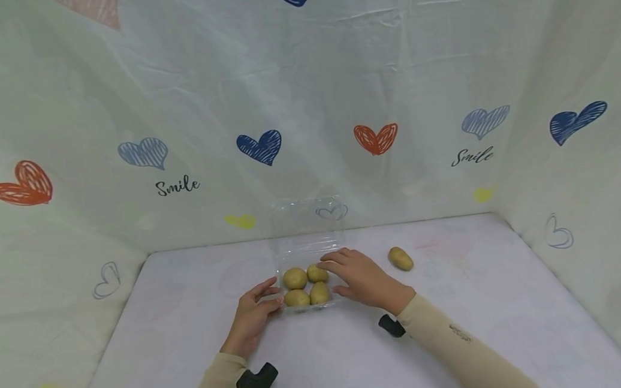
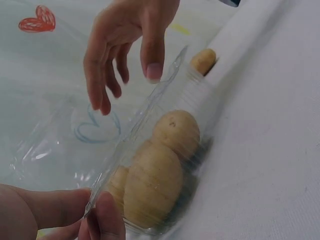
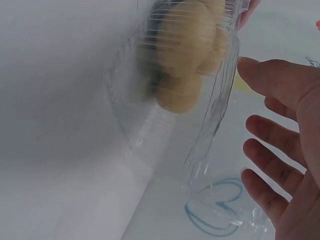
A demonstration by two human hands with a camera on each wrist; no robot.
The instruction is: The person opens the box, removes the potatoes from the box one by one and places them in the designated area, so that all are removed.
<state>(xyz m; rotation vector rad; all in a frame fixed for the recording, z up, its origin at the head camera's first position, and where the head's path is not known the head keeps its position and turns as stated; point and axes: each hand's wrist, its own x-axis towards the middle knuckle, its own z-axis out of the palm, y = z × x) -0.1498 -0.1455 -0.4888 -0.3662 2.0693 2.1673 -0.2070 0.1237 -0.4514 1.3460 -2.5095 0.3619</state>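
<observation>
Plainly laid out in the head view: box (image 1: 296,260) on the table (image 1: 322,361), clear lid (image 1: 306,224) raised behind, four potatoes (image 1: 295,278) inside, two by two. To the right of the box, on the table: a loose potato (image 1: 401,258), visible in the left wrist view too but not in the right.

On the backdrop (image 1: 313,79), twice: "Smile" (image 1: 177,186) in black script, among printed hearts (image 1: 260,148). On the right sleeve (image 1: 451,343): dark print (image 1: 460,333), too small to read.

Clearer from the left wrist than from above: rim pinched between thumb and fingers of the left hand (image 1: 254,317). Over the box's right side: right hand (image 1: 364,278), fingers apart and loosely extended, holding nothing. In the right wrist view: thumb just beside the rim, contact impossible to tell.
</observation>
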